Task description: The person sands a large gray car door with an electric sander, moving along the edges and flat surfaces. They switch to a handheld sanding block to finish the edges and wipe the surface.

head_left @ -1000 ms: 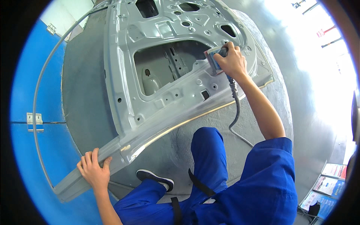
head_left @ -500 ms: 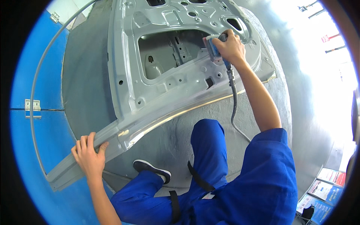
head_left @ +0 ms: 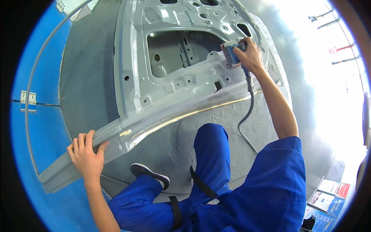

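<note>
A grey metal car door (head_left: 135, 92) lies across the middle, with a window frame strip running to the lower left. My left hand (head_left: 87, 156) is closed over that grey frame (head_left: 110, 137) at its lower-left end. My right hand (head_left: 249, 56) grips a blue hand sander (head_left: 232, 54) on the door's inner panel, just right of the large opening. A grey hose (head_left: 249, 112) hangs from the sander down toward my right side. A pale yellowish strip (head_left: 185, 115) runs along the door's near edge.
A blue panel (head_left: 38, 139) with metal hinges stands at the left, behind a thin curved tube (head_left: 36, 62). My legs (head_left: 208, 154) are below the door's near edge. Tools (head_left: 340, 50) hang at the upper right; printed boards (head_left: 322, 201) sit at the lower right.
My left hand and the door's frame end appear farther left. The sander in my right hand went up slightly, then moved right along the panel. Both grips are unchanged.
</note>
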Available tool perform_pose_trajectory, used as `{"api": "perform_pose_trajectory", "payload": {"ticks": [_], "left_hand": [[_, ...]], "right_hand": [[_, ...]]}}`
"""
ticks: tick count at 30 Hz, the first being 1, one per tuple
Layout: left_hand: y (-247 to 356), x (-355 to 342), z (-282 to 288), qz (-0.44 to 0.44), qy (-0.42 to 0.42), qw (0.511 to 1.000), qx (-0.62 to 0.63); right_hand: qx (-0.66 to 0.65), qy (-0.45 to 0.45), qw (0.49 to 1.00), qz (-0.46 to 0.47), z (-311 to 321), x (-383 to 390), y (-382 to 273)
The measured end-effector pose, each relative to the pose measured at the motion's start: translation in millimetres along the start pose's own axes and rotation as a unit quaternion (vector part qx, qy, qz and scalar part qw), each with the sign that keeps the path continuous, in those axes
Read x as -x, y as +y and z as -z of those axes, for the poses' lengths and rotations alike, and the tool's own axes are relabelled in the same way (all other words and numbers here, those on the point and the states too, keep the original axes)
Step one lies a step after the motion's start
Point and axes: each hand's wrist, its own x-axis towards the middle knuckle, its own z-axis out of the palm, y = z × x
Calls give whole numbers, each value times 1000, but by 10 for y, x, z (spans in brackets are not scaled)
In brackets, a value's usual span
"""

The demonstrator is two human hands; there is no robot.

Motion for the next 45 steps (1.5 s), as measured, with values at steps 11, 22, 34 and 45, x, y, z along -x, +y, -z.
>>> {"api": "perform_pose_trajectory", "payload": {"ticks": [11,22,34,45], "left_hand": [[-4,2,-12,3,-1,1000,-1],[23,-17,40,26,-36,999,19],[159,-131,153,29,-36,999,17],[-20,10,-6,27,14,999,27]], "right_hand": [[33,7,998,-46,29,12,-51],[14,26,996,-88,-41,168,-234],[-49,-117,988,93,-6,729,-1267],[-104,-193,908,356,-200,1483,-2842]]}}
